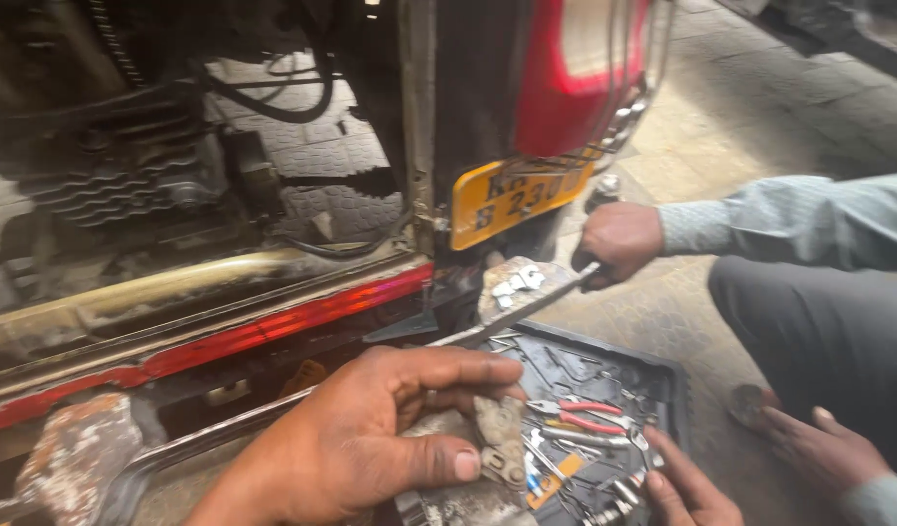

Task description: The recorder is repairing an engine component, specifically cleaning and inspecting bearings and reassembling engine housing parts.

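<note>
Low behind vehicle's rear: my left hand (371, 438) curling grip shut around long metal bar (273, 414), seemingly steadying it. My right hand (687, 492) hovering open-fingered at near edge of black tool tray (663, 375) on floor, reaching toward red-handled pliers (575, 414). Co-worker's hand (619, 244) gripping bar's far end. Yellow rectangular plate (517, 200) hanging below red tail lamp (565, 78).

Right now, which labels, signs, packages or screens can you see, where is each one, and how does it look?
Yellow rectangular number plate: fixed on the vehicle's rear, under the red tail lamp, tilted, with dark characters.
No packages or screens show; the black plastic tool tray on the floor bears no label that I can see.
</note>
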